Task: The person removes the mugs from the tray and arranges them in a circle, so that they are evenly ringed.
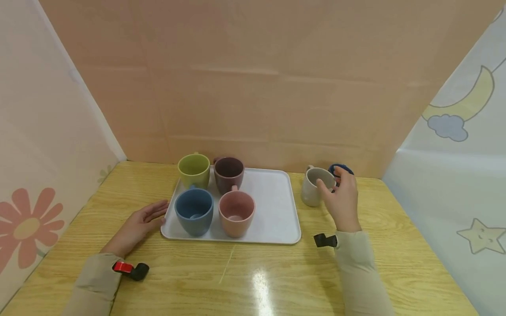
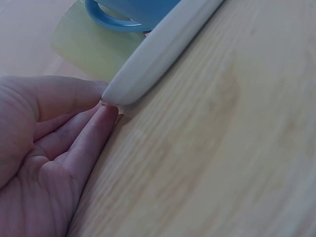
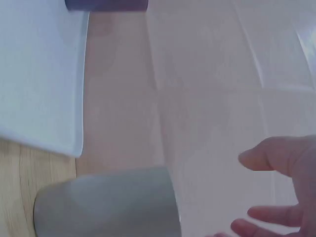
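White is the tray (image 1: 272, 206), set on the desk (image 1: 201, 272) just to the right of the left hand (image 1: 138, 224), by whose thumb and fingertips its rim is pinched at the left side. Four upright mugs are carried on it: nearest that hand, the blue mug (image 1: 194, 215) is placed, with the pink mug (image 1: 236, 219) just beside it on the far side; farther forward than the hand, the green mug (image 1: 193, 173) and the maroon mug (image 1: 229, 177) are seen. The right hand (image 1: 343, 202) is held with thumb and fingers spread apart, and nothing is gripped in it. Just to its left, the grey mug (image 1: 310, 193) is stood upright on the desk, off the tray. Beyond its fingers, the dark blue mug (image 1: 345, 167) is partly hidden.
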Tool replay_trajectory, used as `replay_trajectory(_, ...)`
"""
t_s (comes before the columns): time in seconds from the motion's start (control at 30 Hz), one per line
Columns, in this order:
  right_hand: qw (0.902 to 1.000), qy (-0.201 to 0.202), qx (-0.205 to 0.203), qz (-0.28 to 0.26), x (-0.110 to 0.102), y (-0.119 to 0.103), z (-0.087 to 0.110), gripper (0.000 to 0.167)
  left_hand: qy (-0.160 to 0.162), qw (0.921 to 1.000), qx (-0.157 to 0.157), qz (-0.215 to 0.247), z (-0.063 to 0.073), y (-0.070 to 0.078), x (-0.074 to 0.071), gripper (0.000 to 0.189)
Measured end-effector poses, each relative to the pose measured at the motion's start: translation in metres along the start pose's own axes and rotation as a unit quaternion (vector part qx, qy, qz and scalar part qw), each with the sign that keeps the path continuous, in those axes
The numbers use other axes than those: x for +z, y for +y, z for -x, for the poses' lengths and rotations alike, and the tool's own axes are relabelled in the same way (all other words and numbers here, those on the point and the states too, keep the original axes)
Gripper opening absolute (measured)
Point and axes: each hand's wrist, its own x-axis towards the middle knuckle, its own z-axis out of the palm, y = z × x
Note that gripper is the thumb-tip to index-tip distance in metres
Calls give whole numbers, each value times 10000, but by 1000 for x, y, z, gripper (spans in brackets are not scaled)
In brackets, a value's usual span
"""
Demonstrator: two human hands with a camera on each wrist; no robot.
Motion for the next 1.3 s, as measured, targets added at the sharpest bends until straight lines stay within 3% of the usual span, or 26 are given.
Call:
replay_trajectory(0.17, 9950, -148, -841, -520, 16, -13, 8, 52, -6, 10000, -11, -2, 0, 0, 0, 69)
replay_trajectory(0.33, 9804, -722, -1247, -1342, 37, -20, 18, 49, 6, 10000, -10, -22, 0, 1, 1, 69)
replay_trajectory(0.43, 9644, -1214, -1346, -1927, 51, -23, 25, 49, 12, 10000, 5, -5, 0, 1, 1, 69)
replay_trajectory(0.53, 9415, -1785, -1432, -2474, 62, -25, 32, 53, 5, 10000, 21, -7, -1, 1, 2, 69)
replay_trajectory(0.6, 9271, -2148, -1469, -2697, 69, -26, 36, 57, 0, 10000, 39, 2, -2, 0, 2, 69)
replay_trajectory(0.7, 9131, -2548, -1447, -2834, 79, -26, 43, 65, -13, 10000, 51, 4, -3, -1, 2, 69)
replay_trajectory(0.93, 8964, -3095, -1097, -2978, 100, -24, 54, 78, -8, 10000, 56, 8, -2, -1, 1, 69)
replay_trajectory(1.3, 8871, -3463, -900, -2915, 117, -31, 64, 94, 12, 10000, 66, -71, -1, -1, 0, 68)
